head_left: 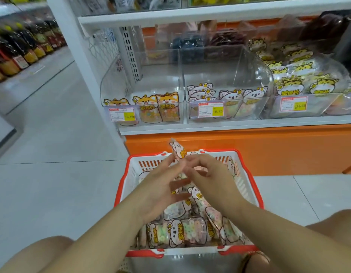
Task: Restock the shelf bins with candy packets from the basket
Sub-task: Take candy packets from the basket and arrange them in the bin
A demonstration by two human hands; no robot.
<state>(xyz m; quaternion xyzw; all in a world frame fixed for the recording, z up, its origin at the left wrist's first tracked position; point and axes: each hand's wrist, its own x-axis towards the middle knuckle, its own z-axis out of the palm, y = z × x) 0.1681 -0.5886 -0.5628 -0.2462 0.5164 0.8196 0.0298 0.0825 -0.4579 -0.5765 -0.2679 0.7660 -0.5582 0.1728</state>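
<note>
I see the right hand (210, 178) pinching a koala candy packet (177, 150) upright, the left hand (161, 186) flat against it, and the koala bin (227, 66) above, slightly right.

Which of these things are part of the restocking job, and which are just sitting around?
Part of the job: basket, candy packets in it, raised packet between left hand and right hand, clear shelf bins.
Just there: bottles on the far shelf, dark snack bags behind the bins.
</note>
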